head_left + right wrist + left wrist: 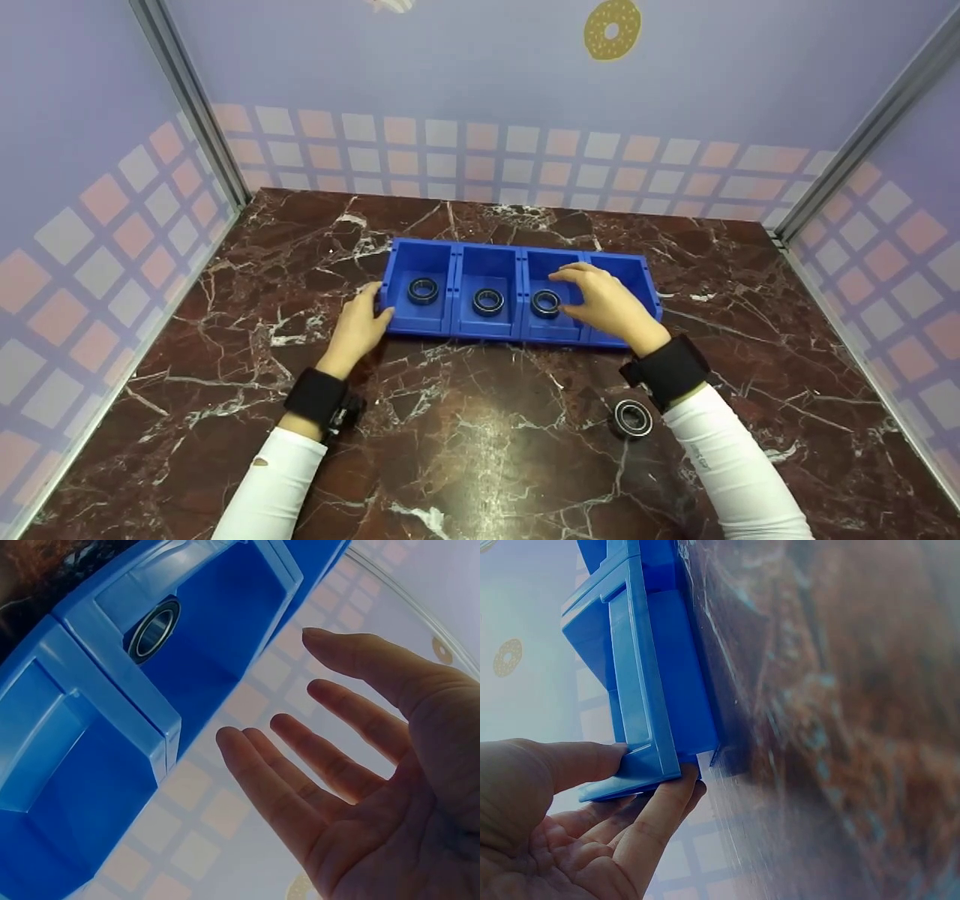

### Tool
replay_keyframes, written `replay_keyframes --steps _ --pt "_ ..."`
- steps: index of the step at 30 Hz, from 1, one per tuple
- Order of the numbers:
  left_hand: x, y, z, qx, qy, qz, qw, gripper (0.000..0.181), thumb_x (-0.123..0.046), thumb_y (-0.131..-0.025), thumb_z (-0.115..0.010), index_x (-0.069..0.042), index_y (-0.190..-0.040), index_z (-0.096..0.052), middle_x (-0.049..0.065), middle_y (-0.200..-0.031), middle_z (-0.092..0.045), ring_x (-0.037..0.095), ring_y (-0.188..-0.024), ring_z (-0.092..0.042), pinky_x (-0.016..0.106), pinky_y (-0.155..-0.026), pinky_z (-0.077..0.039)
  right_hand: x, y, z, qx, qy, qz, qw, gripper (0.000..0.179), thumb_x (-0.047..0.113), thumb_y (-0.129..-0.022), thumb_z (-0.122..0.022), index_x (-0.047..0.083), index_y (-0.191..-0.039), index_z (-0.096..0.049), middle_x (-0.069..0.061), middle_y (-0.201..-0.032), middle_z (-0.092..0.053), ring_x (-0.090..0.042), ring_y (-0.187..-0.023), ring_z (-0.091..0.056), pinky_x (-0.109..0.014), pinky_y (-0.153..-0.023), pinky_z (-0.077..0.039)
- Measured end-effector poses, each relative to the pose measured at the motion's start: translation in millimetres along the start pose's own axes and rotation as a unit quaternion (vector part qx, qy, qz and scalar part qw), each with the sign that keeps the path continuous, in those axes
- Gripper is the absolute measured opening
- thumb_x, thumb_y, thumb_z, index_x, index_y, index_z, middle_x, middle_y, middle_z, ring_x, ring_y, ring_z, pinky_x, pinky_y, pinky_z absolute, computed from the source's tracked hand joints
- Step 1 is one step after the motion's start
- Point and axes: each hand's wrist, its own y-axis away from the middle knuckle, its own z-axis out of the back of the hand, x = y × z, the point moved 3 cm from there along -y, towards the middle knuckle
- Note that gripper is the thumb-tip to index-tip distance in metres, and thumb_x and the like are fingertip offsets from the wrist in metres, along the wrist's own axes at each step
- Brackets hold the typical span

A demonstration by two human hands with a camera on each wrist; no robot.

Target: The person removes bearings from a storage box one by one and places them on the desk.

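Note:
A row of four joined blue bins lies on the table. My left hand grips its left end, thumb over the rim and fingers against the outer side, as the left wrist view shows. Ball bearings lie in three compartments: one bearing in the leftmost, another bearing in the second, and a third bearing in the third. My right hand hovers over the right part of the row, beside the third bearing, its fingers spread and nothing between them. It partly hides the rightmost compartment.
Another bearing rests on the dark red marbled table, near my right forearm. Tiled-pattern panels enclose the table at the back and both sides, with metal posts at the corners.

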Motion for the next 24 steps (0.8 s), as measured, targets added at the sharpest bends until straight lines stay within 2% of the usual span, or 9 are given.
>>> replay_keyframes --steps 16,24 --pt "-1.2 -0.8 1.2 0.006 0.0 0.004 1.0 0.05 -0.002 -0.099 -0.063 0.014 -0.144 -0.048 0.036 -0.139 -0.055 0.049 -0.127 -0.056 0.056 -0.107 -0.045 -6 -19.4 -14 0.034 0.018 -0.029 0.9989 0.049 0.007 -0.09 -0.078 -0.004 -0.136 -0.063 -0.026 -0.141 -0.058 -0.047 -0.132 -0.052 -0.06 -0.109 -0.042" --pt "-1.3 -0.3 1.1 0.006 0.002 0.008 0.9999 0.049 -0.002 -0.099 -0.063 0.013 -0.143 -0.048 0.036 -0.139 -0.055 0.049 -0.128 -0.056 0.056 -0.108 -0.045 -8 -25.4 -20 0.038 0.018 -0.028 0.9987 0.048 0.003 -0.089 -0.076 -0.006 -0.135 -0.063 -0.026 -0.139 -0.06 -0.047 -0.13 -0.053 -0.061 -0.111 -0.039"
